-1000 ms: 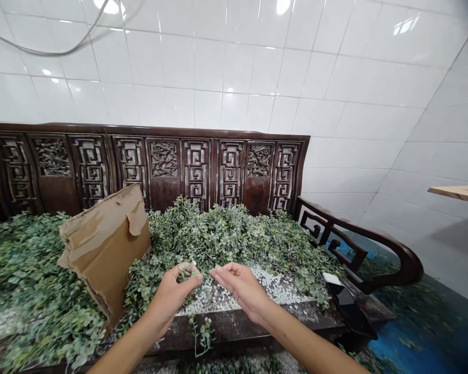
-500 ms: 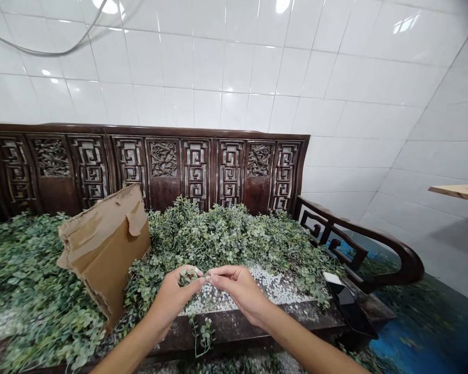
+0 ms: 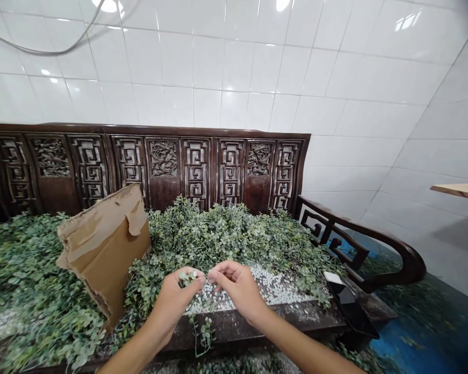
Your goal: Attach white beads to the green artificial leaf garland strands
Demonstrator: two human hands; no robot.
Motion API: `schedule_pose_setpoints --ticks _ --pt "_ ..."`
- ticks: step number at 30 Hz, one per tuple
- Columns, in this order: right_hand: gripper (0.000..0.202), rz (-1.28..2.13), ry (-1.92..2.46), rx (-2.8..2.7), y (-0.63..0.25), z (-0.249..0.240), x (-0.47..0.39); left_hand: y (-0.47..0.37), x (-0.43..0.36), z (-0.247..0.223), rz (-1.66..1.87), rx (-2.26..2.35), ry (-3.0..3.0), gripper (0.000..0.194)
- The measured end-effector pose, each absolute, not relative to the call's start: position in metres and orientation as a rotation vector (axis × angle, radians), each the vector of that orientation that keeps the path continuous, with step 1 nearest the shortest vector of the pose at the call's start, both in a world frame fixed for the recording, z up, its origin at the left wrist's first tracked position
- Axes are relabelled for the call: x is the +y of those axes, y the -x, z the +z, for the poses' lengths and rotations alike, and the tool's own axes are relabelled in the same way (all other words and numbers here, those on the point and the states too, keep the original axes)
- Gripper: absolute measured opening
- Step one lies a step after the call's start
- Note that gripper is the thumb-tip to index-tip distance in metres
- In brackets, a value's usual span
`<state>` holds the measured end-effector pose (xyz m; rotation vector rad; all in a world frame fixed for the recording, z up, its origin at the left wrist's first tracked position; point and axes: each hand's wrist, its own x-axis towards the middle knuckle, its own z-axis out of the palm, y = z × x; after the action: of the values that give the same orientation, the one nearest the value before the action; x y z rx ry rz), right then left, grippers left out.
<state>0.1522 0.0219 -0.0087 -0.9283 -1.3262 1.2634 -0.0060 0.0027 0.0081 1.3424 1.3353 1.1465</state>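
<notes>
My left hand [image 3: 176, 293] is closed around a small green leafy sprig [image 3: 186, 279], with thumb and forefinger pinched at its tip. Part of the same strand [image 3: 205, 335] seems to hang below that hand, over the bench's front edge. A short gap to the right, my right hand [image 3: 236, 288] has thumb and fingertips pressed together; whatever lies between them is too small to name. Beneath both hands, small white beads or pellets [image 3: 275, 288] are scattered over the seat. Just behind rises a heap of leafy green sprigs [image 3: 226, 231], which look artificial.
A torn cardboard piece [image 3: 113, 254] stands upright at left, with another heap of greenery [image 3: 27, 259] beyond it. On the right end of the dark carved bench [image 3: 253, 195] lie a black phone [image 3: 351, 306] and a small white object [image 3: 331, 277]. The bench armrest [image 3: 374, 239] curves forward there.
My right fingertips have drawn slightly away from the left ones, opening a small gap. The left hand keeps its hold on the sprig and has hardly moved.
</notes>
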Motion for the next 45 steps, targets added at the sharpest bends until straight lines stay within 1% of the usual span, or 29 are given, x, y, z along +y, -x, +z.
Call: schedule_pose_setpoints --ticks 5,10,16,21,24,29,37,45 --pt "0.025 1.296 0.921 -1.332 -0.150 -0.010 0.020 0.002 0.000 0.007 1.188 1.313 -1.255 0.030" --pt "0.029 1.302 0.921 -1.326 -0.149 -0.010 0.018 0.002 0.000 0.006 1.213 1.294 -1.181 0.022" --pt "0.029 1.293 0.904 -1.305 -0.148 -0.009 0.015 0.002 0.002 0.007 1.197 1.317 -1.138 0.026" --pt "0.031 1.297 0.901 -1.290 -0.147 -0.009 0.014 0.001 0.001 0.007 1.202 1.330 -1.186 0.021" --pt "0.032 1.291 0.896 -1.274 -0.145 -0.010 0.014 0.002 0.000 0.007 1.204 1.334 -1.205 0.025" --pt "0.032 1.253 0.888 -1.307 -0.144 -0.015 0.014 0.004 -0.001 0.006 1.173 1.347 -1.211 0.024" --pt "0.028 1.247 0.871 -1.332 -0.145 -0.020 0.015 0.005 0.001 0.001 1.145 1.357 -1.235 0.029" --pt "0.018 1.191 0.820 -1.455 -0.149 -0.014 0.011 0.003 -0.002 0.007 1.118 1.356 -1.221 0.029"
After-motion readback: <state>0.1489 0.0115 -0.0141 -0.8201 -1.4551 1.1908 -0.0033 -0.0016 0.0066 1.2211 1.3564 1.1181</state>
